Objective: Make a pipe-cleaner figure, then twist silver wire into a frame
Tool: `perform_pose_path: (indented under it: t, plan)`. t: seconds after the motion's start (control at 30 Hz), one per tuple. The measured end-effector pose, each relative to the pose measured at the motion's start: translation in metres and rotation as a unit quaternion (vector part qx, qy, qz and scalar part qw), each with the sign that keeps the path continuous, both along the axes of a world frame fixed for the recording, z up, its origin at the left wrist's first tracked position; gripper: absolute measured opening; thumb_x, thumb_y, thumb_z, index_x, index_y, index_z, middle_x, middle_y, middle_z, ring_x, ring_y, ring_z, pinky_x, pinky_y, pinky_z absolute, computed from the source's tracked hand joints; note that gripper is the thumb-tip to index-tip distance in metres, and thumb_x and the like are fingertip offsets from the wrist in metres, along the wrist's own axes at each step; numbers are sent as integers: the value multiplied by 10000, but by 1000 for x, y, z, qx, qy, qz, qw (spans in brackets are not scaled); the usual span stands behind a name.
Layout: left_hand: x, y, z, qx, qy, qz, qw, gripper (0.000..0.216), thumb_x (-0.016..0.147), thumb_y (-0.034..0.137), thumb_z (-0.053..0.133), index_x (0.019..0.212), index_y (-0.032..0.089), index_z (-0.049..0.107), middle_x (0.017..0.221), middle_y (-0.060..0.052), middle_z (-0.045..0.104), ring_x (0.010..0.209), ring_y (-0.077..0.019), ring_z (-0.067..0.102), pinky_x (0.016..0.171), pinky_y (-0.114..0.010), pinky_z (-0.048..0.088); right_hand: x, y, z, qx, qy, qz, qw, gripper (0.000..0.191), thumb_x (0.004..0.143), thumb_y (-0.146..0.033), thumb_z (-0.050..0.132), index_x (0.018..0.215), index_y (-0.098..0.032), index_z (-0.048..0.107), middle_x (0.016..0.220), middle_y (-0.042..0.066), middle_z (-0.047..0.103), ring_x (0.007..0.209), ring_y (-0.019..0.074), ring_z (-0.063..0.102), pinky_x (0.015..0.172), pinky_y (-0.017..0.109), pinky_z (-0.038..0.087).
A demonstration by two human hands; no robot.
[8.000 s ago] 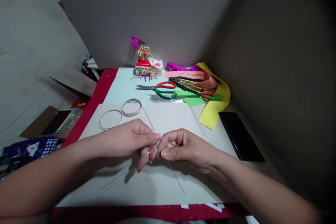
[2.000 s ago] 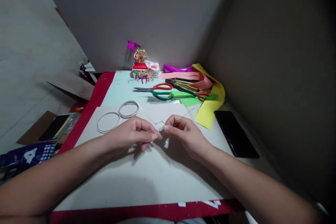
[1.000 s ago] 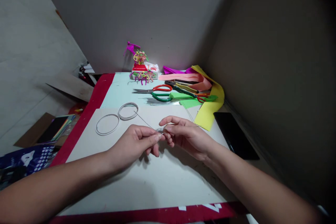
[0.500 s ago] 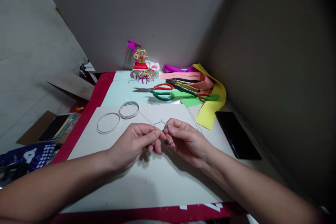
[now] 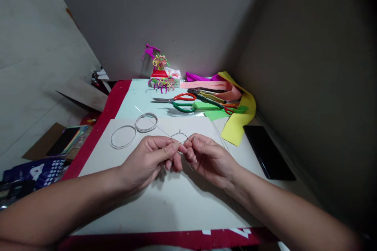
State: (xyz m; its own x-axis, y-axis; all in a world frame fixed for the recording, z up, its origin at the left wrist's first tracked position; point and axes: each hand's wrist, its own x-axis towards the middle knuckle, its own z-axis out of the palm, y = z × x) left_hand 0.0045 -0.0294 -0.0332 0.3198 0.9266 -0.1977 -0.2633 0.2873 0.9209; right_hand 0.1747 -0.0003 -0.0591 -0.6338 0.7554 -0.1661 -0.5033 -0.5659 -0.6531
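Between both hands is a thin metal wire (image 5: pixel 178 134), twisted along an arc with a tiny loop at its top. One straight end of it runs up and left over the wire coils. My left hand (image 5: pixel 160 153) pinches the wire between thumb and forefinger. Close beside it, my right hand (image 5: pixel 203 149) pinches the other side of the arc, fingers curled. The fingertips nearly meet and hide the lower part of the wire. Two coils, a thicker wire coil (image 5: pixel 146 114) and a thinner wire coil (image 5: pixel 111 141), lie left of the hands on the pale board (image 5: pixel 123 215).
Behind the hands lie scissors (image 5: pixel 176 100), pliers (image 5: pixel 209 98) and loose straight wires (image 5: pixel 179 112). Yellow crepe paper (image 5: pixel 235 129) and pink strips (image 5: pixel 212 85) are at the right back. A black phone-like slab (image 5: pixel 268 152) lies right. Small colourful figures (image 5: pixel 160 62) stand around a box (image 5: pixel 173 80).
The twisted arc shows more openly above the fingers, and the straight wire end now reaches farther up-left in view. Both hands keep their pinch; the view has shifted slightly.
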Motion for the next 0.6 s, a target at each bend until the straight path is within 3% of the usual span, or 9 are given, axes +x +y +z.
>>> perform_pose_path:
  t: [0.27,0.43,0.5,0.53,0.6]
  plan:
    - [-1,0,4,-6,24,10,1000,176,779,298,656,763,136,723,531,-20,647,497,-68,498,491,-171,341,7,5,6,74,-66,-65,993,199,738,-304,679,625,-156,610,529,-18,500,529,88,421,550,221,355]
    - [-5,2,5,24,50,33,998,162,777,279,652,733,138,718,546,-14,644,484,-62,470,477,-176,343,22,26,10,137,-136,-135,972,280,758,-311,663,567,-166,518,537,-33,454,482,71,356,497,223,313]
    - [-6,3,3,32,65,40,997,162,785,275,641,737,140,717,552,-12,643,484,-62,462,476,-179,347,31,36,11,208,-232,-201,929,220,768,-305,658,627,-173,553,601,-18,503,520,85,409,520,234,347]
    - [-7,3,1,34,73,39,996,163,789,275,637,741,140,715,555,-12,642,486,-65,461,480,-183,353,34,39,13,268,-289,-253,883,146,764,-285,663,694,-181,588,676,1,552,582,106,467,566,253,386]
    - [-7,4,-3,34,88,29,995,170,796,281,628,761,138,714,561,-14,641,492,-74,463,488,-195,363,39,38,18,419,-385,-361,739,113,753,-217,666,862,-208,638,886,46,620,805,178,552,733,330,439]
